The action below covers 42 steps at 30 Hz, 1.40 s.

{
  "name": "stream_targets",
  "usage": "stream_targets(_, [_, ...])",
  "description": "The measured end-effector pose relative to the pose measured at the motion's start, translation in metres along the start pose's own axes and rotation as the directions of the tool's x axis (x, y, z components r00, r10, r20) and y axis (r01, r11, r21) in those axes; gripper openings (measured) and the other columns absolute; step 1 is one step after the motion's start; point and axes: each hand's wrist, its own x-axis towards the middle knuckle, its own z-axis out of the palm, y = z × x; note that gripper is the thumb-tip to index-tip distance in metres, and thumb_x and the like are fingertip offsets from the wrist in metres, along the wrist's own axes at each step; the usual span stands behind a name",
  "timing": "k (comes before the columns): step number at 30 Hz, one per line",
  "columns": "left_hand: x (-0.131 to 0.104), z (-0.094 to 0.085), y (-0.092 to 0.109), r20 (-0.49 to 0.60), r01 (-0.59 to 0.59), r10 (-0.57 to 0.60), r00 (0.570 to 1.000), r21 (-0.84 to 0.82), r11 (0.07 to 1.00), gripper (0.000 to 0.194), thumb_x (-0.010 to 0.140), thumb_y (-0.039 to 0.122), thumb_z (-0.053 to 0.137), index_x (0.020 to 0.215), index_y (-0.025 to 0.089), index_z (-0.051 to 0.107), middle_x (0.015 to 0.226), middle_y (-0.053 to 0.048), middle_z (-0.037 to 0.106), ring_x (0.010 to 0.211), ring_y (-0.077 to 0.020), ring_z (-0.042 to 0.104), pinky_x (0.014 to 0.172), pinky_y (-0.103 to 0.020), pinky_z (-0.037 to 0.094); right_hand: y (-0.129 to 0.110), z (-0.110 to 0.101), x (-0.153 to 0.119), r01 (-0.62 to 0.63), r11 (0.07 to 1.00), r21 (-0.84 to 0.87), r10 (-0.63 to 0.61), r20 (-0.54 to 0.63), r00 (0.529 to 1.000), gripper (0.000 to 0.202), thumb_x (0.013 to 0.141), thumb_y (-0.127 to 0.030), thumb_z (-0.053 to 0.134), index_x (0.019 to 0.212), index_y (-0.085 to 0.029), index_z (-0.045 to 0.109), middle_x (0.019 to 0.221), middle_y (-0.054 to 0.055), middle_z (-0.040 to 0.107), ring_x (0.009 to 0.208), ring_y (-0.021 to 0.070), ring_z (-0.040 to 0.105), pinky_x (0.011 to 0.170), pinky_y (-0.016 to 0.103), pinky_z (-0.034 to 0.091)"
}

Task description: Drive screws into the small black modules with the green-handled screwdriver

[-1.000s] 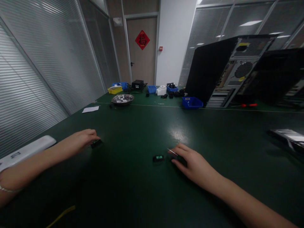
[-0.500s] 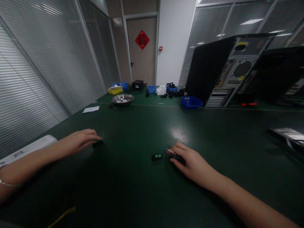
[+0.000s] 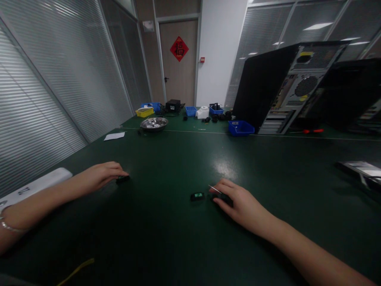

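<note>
On the left of the dark green table, my left hand (image 3: 108, 173) has its fingers closed on a small flat black piece (image 3: 122, 179), which lies at the tabletop. My right hand (image 3: 230, 194) rests on the table at centre right, its fingers wrapped round the black handle of a screwdriver (image 3: 225, 198). The screwdriver's thin metal shaft points up and to the left. Just left of its tip, apart from the hand, lies a small black case with a green circuit board (image 3: 197, 196) in it.
A blue bin (image 3: 241, 128) and a black computer tower (image 3: 268, 87) stand at the back right. Farther left sit a metal bowl (image 3: 154, 124), a paper slip (image 3: 114, 136) and a yellow tray (image 3: 145, 112). A metal-topped device (image 3: 361, 169) lies at the right edge.
The view has shifted very slightly. Both hands stay in place, and the black case with the board has not moved.
</note>
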Motion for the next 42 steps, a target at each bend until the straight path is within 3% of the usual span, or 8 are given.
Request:
stream_targets(9, [-0.004,0.007,-0.009,-0.017,0.003,-0.003,1.0,0.007,1.0,0.04,0.09,0.019,0.044,0.119,0.03,0.07,0.113,-0.007,0.07,0.101,-0.0261,0.067,0.088,-0.036,0.054,-0.001,0.0,0.001,0.001,1.0,-0.006,-0.001,0.004,1.0,0.021,0.092,-0.019,0.057,0.111,-0.023,0.066,0.11,0.007,0.064,0.093,0.0217,0.066,0.085,0.035,0.054])
stream_targets(17, [-0.009,0.006,-0.001,0.001,0.03,-0.03,1.0,0.035,0.999,0.044,0.091,0.018,0.043,0.128,0.03,0.065,0.119,-0.006,0.068,0.108,-0.0263,0.064,0.095,-0.039,0.05,-0.001,-0.001,0.0,0.007,1.0,-0.01,-0.007,0.011,1.0,0.023,0.092,-0.018,0.057,0.112,-0.024,0.066,0.109,0.006,0.064,0.092,0.0218,0.066,0.084,0.035,0.055])
stream_targets(21, [-0.015,0.006,0.008,-0.07,0.059,-0.054,0.996,0.078,0.995,0.047,0.09,0.016,0.044,0.134,0.026,0.059,0.127,-0.006,0.064,0.113,-0.0258,0.06,0.1,-0.039,0.046,-0.003,-0.002,0.001,0.012,1.0,-0.01,-0.012,0.011,1.0,0.022,0.093,-0.017,0.057,0.111,-0.022,0.067,0.108,0.006,0.064,0.091,0.0214,0.066,0.082,0.034,0.055])
stream_targets(24, [-0.019,0.01,0.015,-0.112,0.08,-0.068,0.991,0.105,0.991,0.041,0.09,0.019,0.044,0.126,0.021,0.064,0.122,-0.009,0.065,0.112,-0.0272,0.06,0.098,-0.04,0.048,-0.004,-0.002,0.0,0.011,1.0,-0.009,-0.011,0.012,1.0,0.021,0.093,-0.018,0.057,0.111,-0.022,0.067,0.108,0.006,0.064,0.091,0.0211,0.066,0.082,0.034,0.055])
stream_targets(28, [-0.024,0.025,0.021,-0.159,0.114,-0.093,0.983,0.133,0.985,0.038,0.088,0.02,0.044,0.117,0.016,0.068,0.117,-0.014,0.066,0.107,-0.0298,0.063,0.095,-0.043,0.05,-0.003,-0.002,-0.001,0.013,1.0,-0.011,-0.013,0.011,1.0,0.022,0.093,-0.018,0.057,0.113,-0.023,0.066,0.109,0.006,0.064,0.091,0.0211,0.066,0.082,0.034,0.055])
stream_targets(34, [-0.03,0.047,0.027,-0.245,0.179,-0.138,0.96,0.157,0.971,0.04,0.09,0.025,0.042,0.121,0.013,0.065,0.121,-0.018,0.062,0.106,-0.0333,0.063,0.093,-0.049,0.052,-0.002,-0.002,-0.001,0.017,1.0,-0.017,-0.017,0.002,1.0,0.021,0.093,-0.018,0.057,0.112,-0.023,0.067,0.109,0.006,0.065,0.091,0.0208,0.066,0.081,0.033,0.054])
stream_targets(42, [-0.027,0.048,0.045,-0.306,0.245,-0.184,0.934,0.176,0.953,0.043,0.089,0.031,0.04,0.115,0.01,0.066,0.112,-0.02,0.067,0.1,-0.0331,0.066,0.089,-0.052,0.054,-0.001,-0.001,0.001,0.025,0.999,-0.024,-0.025,0.007,1.0,0.021,0.092,-0.016,0.057,0.111,-0.02,0.067,0.107,0.007,0.064,0.09,0.0214,0.065,0.082,0.034,0.054])
